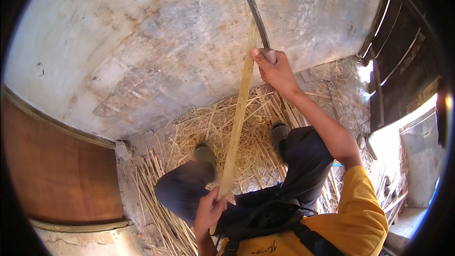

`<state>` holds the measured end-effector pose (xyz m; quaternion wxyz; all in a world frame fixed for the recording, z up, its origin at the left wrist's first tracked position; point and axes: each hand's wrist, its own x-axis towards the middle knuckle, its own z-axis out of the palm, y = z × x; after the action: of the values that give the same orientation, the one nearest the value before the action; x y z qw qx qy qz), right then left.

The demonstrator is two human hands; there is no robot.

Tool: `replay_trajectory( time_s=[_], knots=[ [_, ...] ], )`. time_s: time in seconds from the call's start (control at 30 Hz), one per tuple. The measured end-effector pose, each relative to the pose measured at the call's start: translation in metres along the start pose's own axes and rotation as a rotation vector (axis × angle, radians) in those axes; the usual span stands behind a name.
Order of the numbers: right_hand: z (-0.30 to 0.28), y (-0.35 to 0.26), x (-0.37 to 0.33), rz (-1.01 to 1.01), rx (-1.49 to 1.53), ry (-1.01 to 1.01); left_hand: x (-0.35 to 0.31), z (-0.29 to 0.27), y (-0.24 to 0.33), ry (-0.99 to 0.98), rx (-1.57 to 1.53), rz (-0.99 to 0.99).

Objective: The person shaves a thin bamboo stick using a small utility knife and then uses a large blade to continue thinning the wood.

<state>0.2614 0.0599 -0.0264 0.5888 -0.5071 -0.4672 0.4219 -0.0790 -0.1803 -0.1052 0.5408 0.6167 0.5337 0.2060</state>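
My left hand (211, 210) is closed round the near end of a long, flat bamboo strip (241, 106), close to my waist. From there the strip slants up and away between my knees. My right hand (278, 72) grips the short handle (269, 56) of a long, dark, slightly curved knife (255, 10). The blade points up and away, crossing beside the strip's far end. My right thumb and fingertips lie right against the strip's edge; whether they also pinch it I cannot tell.
Pale shavings (256, 135) cover the floor around my boots. Thin bamboo strips (159, 194) lie piled at the left. A stained plaster wall (142, 42) stands close in front, a brown wooden panel (61, 166) at left, dark slatted boards (403, 42) at right.
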Motion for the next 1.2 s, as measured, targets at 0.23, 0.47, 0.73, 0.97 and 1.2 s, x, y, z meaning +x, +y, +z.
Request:
replay_trajectory(
  time_s=[0.23, 0.47, 0.73, 0.97, 1.2],
  knots=[
    [0.006, 0.009, -0.008, -0.304, -0.252, -0.133, 0.022, 0.002, 0.016, 0.259, -0.176, 0.058],
    [0.036, 0.000, -0.033, -0.236, -0.248, -0.267, 0.042, -0.001, 0.049, 0.282, 0.027, 0.160],
    [0.050, 0.000, -0.027, -0.246, -0.045, -0.183, 0.055, -0.001, 0.049, 0.309, -0.085, 0.159],
    [0.041, 0.013, -0.016, -0.370, -0.413, -0.167, 0.077, -0.013, 0.060, 0.309, -0.091, 0.153],
    [0.055, 0.034, -0.025, -0.686, -0.794, -0.349, 0.109, -0.015, 0.068, 0.266, -0.371, 0.137]
  ],
)
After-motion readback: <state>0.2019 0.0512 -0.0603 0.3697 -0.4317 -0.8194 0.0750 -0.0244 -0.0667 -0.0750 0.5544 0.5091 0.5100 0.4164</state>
